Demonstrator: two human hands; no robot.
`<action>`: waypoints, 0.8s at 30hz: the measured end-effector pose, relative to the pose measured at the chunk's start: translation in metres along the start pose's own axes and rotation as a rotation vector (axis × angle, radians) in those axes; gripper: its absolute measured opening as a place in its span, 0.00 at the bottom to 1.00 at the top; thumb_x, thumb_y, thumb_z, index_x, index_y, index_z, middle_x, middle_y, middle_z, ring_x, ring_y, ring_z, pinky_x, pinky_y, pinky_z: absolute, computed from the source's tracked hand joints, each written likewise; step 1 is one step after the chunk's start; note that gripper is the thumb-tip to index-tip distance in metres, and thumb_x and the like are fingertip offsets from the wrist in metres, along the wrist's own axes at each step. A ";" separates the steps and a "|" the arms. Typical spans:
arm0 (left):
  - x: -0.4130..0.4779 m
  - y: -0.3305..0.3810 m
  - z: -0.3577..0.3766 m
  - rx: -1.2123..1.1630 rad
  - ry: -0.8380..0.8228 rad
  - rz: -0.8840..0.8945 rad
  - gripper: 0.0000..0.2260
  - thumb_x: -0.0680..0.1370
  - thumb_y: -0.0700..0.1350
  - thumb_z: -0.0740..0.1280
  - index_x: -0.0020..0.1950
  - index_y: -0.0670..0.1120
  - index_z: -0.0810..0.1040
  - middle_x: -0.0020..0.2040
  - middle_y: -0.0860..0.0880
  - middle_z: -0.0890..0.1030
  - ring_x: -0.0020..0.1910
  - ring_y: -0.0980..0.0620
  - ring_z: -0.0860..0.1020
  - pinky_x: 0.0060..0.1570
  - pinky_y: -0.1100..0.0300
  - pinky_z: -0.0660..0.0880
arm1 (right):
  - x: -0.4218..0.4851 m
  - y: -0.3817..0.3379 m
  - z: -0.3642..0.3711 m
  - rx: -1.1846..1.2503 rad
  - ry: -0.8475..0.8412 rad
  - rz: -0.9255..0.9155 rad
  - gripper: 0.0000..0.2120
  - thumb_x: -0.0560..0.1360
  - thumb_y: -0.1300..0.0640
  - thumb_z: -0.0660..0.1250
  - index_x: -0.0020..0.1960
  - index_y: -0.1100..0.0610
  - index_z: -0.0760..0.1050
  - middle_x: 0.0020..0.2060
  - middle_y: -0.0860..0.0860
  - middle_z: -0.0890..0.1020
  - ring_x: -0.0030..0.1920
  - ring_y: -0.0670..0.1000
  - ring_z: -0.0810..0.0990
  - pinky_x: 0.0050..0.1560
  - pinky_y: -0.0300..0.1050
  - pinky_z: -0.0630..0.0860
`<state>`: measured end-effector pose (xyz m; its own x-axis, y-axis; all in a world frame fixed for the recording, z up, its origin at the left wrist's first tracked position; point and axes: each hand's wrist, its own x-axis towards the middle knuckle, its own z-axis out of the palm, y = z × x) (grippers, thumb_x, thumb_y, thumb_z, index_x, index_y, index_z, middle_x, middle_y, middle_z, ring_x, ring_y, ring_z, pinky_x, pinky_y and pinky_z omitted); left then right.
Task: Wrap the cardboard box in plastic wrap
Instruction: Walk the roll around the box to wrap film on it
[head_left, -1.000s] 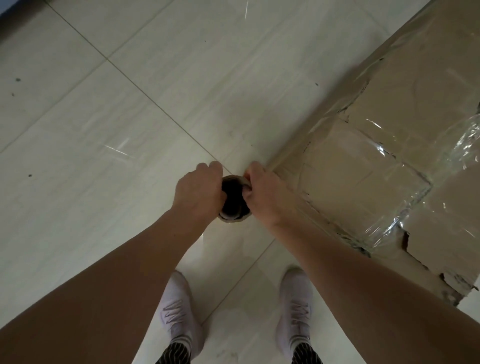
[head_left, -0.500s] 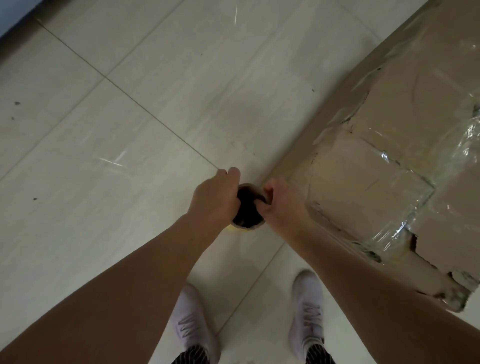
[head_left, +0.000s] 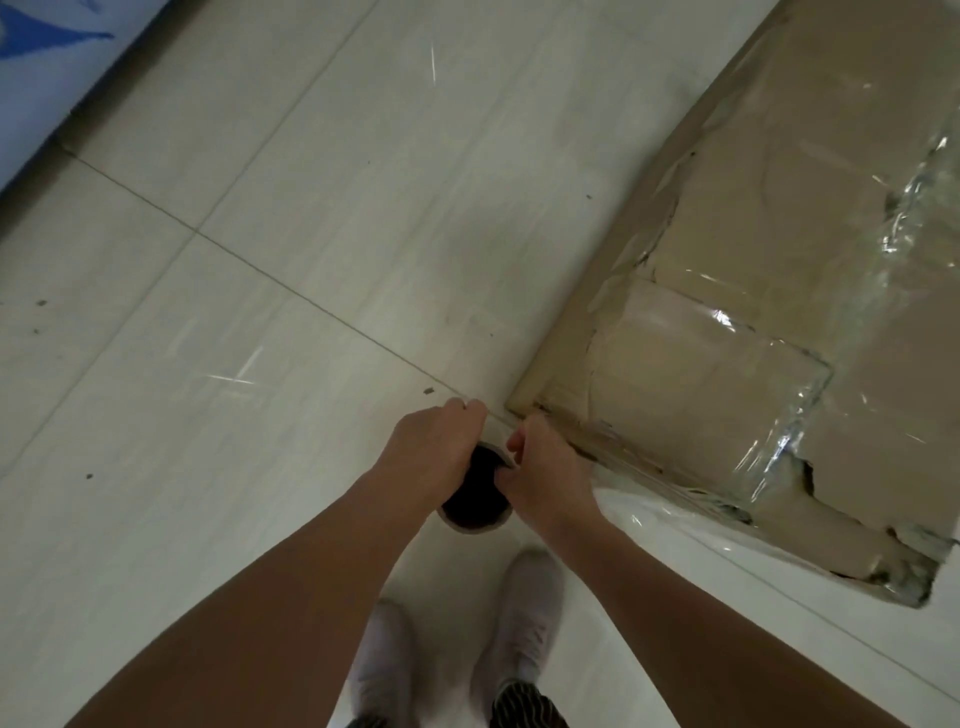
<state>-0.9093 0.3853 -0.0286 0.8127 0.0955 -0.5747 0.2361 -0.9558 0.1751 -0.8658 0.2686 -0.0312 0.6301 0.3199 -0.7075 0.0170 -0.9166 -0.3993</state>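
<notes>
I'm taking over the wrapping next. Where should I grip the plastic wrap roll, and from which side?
Probably by its open top end, coming from above. The plastic wrap roll stands upright with its hollow core facing up. The left hand and right hand grip the rim from opposite sides, which likely leaves the side toward the cardboard box free to unwind.

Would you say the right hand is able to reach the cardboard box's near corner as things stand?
Probably yes: the right hand sits right beside the cardboard box with nothing between, though it grips the wrap roll.
</notes>
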 end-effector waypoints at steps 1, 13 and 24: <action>0.000 0.000 0.000 0.000 -0.005 -0.008 0.10 0.77 0.38 0.59 0.58 0.43 0.66 0.54 0.45 0.73 0.48 0.46 0.76 0.39 0.57 0.67 | -0.001 0.001 0.000 -0.016 -0.020 0.015 0.10 0.72 0.61 0.65 0.50 0.53 0.67 0.46 0.49 0.75 0.45 0.50 0.74 0.39 0.40 0.69; 0.010 -0.025 -0.006 -0.088 0.023 -0.020 0.07 0.78 0.41 0.59 0.56 0.43 0.67 0.53 0.44 0.74 0.47 0.44 0.78 0.39 0.57 0.69 | 0.003 -0.025 0.015 -0.168 0.284 -0.076 0.08 0.68 0.66 0.63 0.45 0.58 0.70 0.40 0.53 0.76 0.39 0.51 0.67 0.39 0.42 0.61; 0.052 -0.063 -0.041 -0.065 0.091 0.061 0.07 0.79 0.41 0.58 0.56 0.42 0.67 0.53 0.43 0.73 0.47 0.41 0.77 0.37 0.55 0.66 | 0.050 -0.068 0.000 -0.213 0.426 -0.095 0.09 0.72 0.69 0.58 0.51 0.61 0.70 0.47 0.57 0.77 0.50 0.57 0.73 0.43 0.43 0.60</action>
<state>-0.8606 0.4622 -0.0368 0.8708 0.0656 -0.4873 0.2168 -0.9407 0.2608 -0.8353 0.3473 -0.0395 0.8793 0.3183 -0.3541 0.2201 -0.9312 -0.2905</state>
